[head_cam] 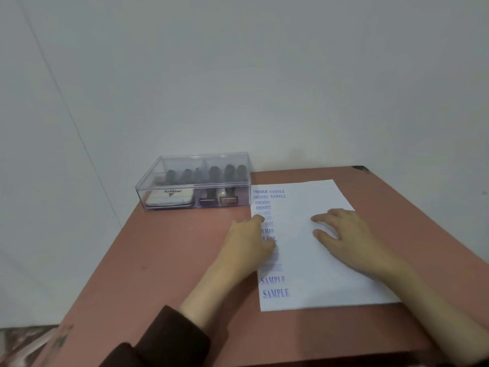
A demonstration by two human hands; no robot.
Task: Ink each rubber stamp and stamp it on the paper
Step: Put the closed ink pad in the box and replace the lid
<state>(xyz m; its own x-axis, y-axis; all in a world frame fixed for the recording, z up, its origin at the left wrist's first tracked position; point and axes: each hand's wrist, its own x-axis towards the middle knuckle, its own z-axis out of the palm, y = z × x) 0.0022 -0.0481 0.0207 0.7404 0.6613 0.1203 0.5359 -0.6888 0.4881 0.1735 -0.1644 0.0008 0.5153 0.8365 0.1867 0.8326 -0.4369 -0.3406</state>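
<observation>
A white sheet of paper [312, 263] lies on the reddish-brown table [172, 247], with blue stamped words down its left side. My left hand [248, 239] rests flat on the paper's left edge, covering some of the prints. My right hand [344, 234] lies flat on the middle of the sheet, fingers spread. A clear plastic box [194, 181] with its lid on stands at the table's back left. Inside it are several dark-handled rubber stamps [214, 176] and a white ink pad [169, 198]. Neither hand holds anything.
The table stands against a plain pale wall, with its back right corner [361, 168] visible. The box touches the wall side. A patterned fabric [29, 345] shows at the lower left, beyond the table's left edge.
</observation>
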